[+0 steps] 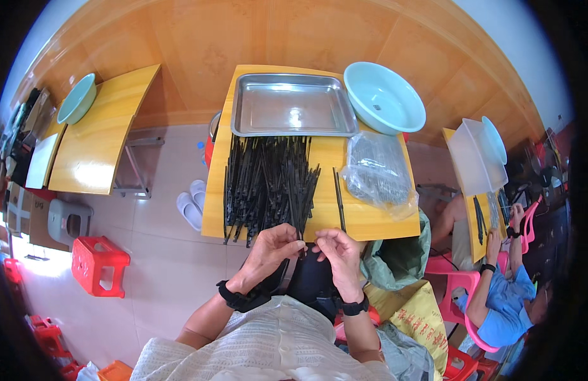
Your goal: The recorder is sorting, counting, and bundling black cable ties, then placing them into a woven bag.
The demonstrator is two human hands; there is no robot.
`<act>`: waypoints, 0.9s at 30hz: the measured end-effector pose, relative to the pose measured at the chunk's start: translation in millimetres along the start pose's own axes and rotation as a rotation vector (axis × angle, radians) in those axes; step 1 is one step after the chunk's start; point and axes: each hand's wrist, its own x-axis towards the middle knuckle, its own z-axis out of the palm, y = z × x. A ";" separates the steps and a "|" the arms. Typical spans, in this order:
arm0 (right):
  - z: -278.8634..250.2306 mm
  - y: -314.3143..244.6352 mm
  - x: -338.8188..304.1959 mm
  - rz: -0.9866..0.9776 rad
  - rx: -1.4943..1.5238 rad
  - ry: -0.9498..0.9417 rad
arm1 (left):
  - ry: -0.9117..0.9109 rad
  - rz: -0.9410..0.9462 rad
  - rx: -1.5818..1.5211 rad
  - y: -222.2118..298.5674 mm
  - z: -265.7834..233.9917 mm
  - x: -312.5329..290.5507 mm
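Observation:
My left hand [276, 249] is closed in a pinch on the near end of a thin black rod [299, 219], at the table's front edge. Close beside it, my right hand [340, 255] has its fingers curled together; what they hold, if anything, is too small to make out. A thick heap of thin black rods [262, 184] covers the left half of the yellow table [327, 219]. To its right, apart from the heap, a slim black rod or small bundle [339, 200] lies lengthwise. A clear plastic bag [378, 166] full of thin grey pieces rests at the right.
A metal tray [294, 105] and a light blue basin [384, 96] stand at the table's back. Below its right corner hangs a green sack [402, 254], near a yellow sack [421, 317]. Another person [500, 298] works at the right table. A red stool [100, 265] stands left.

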 end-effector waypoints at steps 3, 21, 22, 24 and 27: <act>10.4 -13.6 8.4 -0.046 -0.130 -0.081 | -0.049 -0.046 0.050 -1.1 1.0 -1.6; -31.4 -13.9 41.2 -0.224 -0.428 0.212 | -0.017 -0.004 -0.061 1.6 -10.2 -4.0; -46.7 -19.2 52.5 -0.174 -0.469 0.309 | 0.000 -0.022 -0.046 5.6 -11.7 -4.3; -104.9 -13.7 87.0 -0.331 -0.834 0.414 | 0.006 -0.044 -0.046 9.4 -10.0 -3.2; -143.3 -8.5 129.8 -0.215 -1.041 0.410 | -0.007 -0.032 -0.088 4.8 -8.7 -1.1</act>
